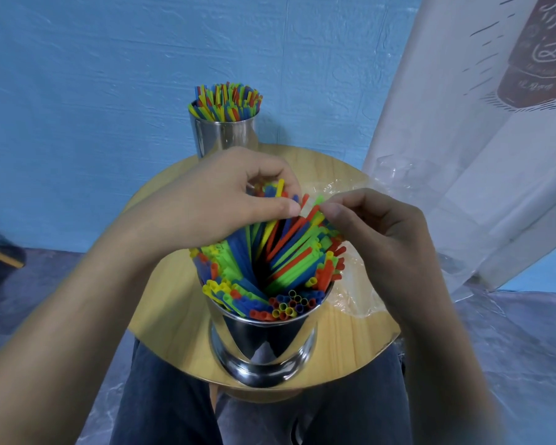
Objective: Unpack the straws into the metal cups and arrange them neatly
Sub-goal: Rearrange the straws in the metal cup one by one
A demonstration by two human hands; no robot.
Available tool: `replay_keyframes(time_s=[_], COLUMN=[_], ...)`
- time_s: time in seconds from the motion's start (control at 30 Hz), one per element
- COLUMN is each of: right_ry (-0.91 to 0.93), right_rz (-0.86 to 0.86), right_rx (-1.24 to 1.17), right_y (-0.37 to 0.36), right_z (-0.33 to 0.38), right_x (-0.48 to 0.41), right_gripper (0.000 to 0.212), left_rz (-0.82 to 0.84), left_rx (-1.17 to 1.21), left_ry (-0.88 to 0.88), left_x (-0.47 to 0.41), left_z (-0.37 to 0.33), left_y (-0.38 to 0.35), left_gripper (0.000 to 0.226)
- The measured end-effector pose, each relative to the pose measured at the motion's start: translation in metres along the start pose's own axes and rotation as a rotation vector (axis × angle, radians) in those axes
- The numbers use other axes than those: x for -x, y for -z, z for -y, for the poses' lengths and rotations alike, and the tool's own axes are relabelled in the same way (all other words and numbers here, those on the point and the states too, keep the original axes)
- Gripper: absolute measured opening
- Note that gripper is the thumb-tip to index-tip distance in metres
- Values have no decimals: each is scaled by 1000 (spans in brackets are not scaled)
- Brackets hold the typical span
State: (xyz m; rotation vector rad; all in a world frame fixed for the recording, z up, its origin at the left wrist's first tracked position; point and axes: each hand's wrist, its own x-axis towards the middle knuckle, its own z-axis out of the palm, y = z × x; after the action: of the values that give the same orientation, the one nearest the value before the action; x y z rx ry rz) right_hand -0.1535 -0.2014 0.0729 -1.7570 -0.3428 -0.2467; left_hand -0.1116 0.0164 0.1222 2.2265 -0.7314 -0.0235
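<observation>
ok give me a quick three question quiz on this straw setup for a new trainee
1. True or false: the far metal cup stands empty.
2. Where does the clear plastic wrapper lie?
A) on the floor
B) on the round table, to the right of the near metal cup
C) inside the far metal cup
3. Fill in: the left hand and the right hand both pinch the tops of the ___ in the near metal cup.

Key: 1 false; 2 B; 3 straws
</observation>
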Motion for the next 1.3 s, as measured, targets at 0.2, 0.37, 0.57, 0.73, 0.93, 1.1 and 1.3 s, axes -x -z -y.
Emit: replay_keyframes(time_s=[0.2, 0.37, 0.57, 0.73, 0.93, 1.1, 1.3], right_ry=[-16, -23, 9, 80, 64, 43, 53], right_rz=[17, 42, 32, -9, -5, 0, -42], right_rx=[-8, -24, -61, -69, -39, -16, -20], right_y=[0, -1, 1, -1, -3, -2, -4], right_z=[-2, -3, -2, -2, -2, -7, -5], right_x=[1, -1, -1, -2, -2, -1, -1], right_gripper=[19, 24, 20, 7, 7, 11, 12], left_rz=[47, 113, 32, -9, -222, -567, -776], left_rx=[-49, -99, -86, 1, 165, 478, 822], left_ry=[16, 7, -38, -83, -170, -203, -79], left_x=[-3, -5, -6, -4, -3, -2, 3], left_z=[1, -7, -7, -8, -14, -13, -11], left_y=[-2, -3, -5, -2, 3, 17, 24], left_gripper=[6, 22, 22, 12, 7, 7, 7])
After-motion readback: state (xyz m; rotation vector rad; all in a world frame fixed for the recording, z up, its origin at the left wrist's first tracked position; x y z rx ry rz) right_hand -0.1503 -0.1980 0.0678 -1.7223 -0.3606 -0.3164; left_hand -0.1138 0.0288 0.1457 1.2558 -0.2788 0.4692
